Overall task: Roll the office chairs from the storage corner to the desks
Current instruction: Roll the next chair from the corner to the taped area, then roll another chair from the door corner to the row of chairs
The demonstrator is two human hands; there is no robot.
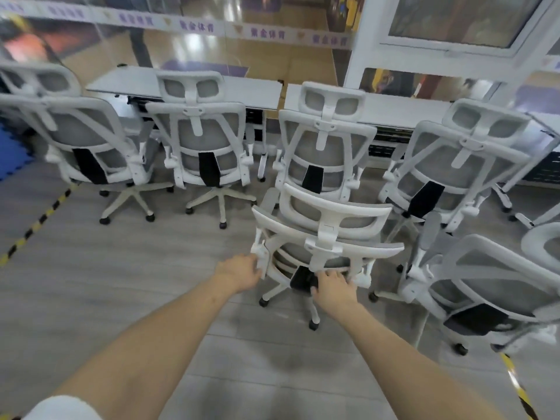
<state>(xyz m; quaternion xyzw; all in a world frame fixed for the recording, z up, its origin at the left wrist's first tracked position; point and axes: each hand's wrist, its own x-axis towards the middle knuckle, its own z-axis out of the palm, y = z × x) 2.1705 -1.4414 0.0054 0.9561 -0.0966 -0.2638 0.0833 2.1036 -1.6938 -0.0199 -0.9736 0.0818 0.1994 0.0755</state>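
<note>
Left hand (241, 272) grips the mesh office chair (325, 237) backrest's left edge; right hand (331, 283) curls around its lower frame.

Grey plank floor (127, 283) before you: white chairs (200, 153) on castors, striped tape (36, 225) left, blue mat (12, 153) far left.

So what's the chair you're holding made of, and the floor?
The chair looks like smooth white plastic for the frame, with grey see-through mesh, probably fabric, stretched across the back; its wheels look like black plastic. The floor looks like grey wood-pattern planks, maybe vinyl or laminate, with a dull sheen.
</note>
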